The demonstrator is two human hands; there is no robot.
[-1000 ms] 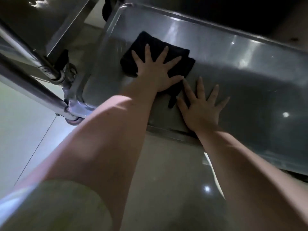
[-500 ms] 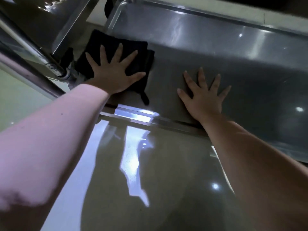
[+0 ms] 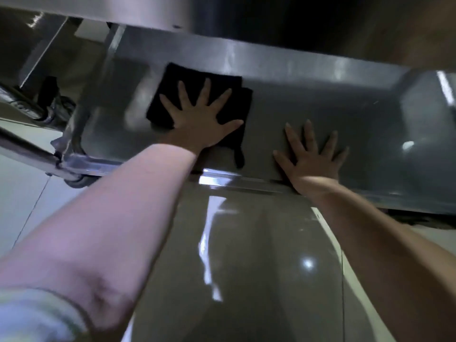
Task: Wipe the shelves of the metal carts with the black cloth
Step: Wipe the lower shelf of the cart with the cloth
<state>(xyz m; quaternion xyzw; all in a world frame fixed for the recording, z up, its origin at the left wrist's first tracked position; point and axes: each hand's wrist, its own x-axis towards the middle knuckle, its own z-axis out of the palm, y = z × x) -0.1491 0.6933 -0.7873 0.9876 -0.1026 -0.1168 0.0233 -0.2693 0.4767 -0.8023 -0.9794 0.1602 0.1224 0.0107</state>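
Your left hand (image 3: 199, 119) lies flat with its fingers (image 3: 183, 95) straight and spread wide. They press down on the black cloth (image 3: 195, 72) and curl round nothing. The folded cloth shows past your fingertips on the far side and beside your thumb on the right. A loose tail (image 3: 239, 156) of it trails toward the near edge.

Your right hand (image 3: 311, 159) is planted just to the right of the cloth and not touching it. Its fingers (image 3: 308, 134) are also splayed and straight, resting on bare metal and holding nothing.

Both hands sit on the cart's low shelf (image 3: 365, 129). The cloth is on the left half of the shelf, near its far wall (image 3: 296, 62), and your right wrist crosses the near rim (image 3: 234, 180).

Above, the underside of an upper shelf (image 3: 148, 11) cuts across the top of the view. At the near left corner a caster wheel (image 3: 76, 180) sits under the frame. Farther left stands a second cart (image 3: 32, 58), with a dark wheel (image 3: 59, 104) of its own. The glossy floor (image 3: 246, 255) fills the space between your forearms, and a pale sleeve (image 3: 37, 317) shows at the lower left.
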